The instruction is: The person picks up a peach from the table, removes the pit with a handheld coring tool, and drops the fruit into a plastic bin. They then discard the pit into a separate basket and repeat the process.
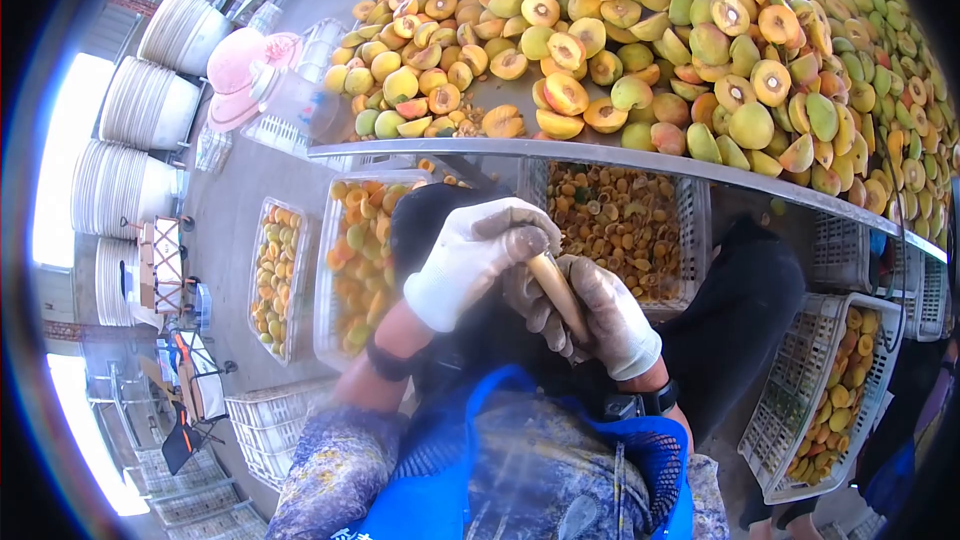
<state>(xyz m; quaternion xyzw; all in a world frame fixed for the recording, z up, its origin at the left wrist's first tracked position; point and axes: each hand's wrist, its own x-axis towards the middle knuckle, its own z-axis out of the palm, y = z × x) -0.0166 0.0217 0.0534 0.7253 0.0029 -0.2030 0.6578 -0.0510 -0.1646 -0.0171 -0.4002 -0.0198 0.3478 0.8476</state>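
Observation:
My right hand (605,315), in a soiled white glove, is closed around a tool with a pale wooden handle (559,292). My left hand (478,252), also gloved, has its thumb and fingers curled around the tool's upper end. The tool's working end and anything else inside the left fingers are hidden. Both hands are above my lap, just short of the metal table edge (630,161). Beyond that edge lies a large heap of halved peaches (640,30), some with stones still in the flesh.
A crate of small brown-orange pieces (620,230) stands under the table edge. Left of my knees are two crates of fruit halves (360,250) (277,280); another white crate (830,400) is at right. Stacked white basins (150,105) and a pink hat (240,70) are farther left.

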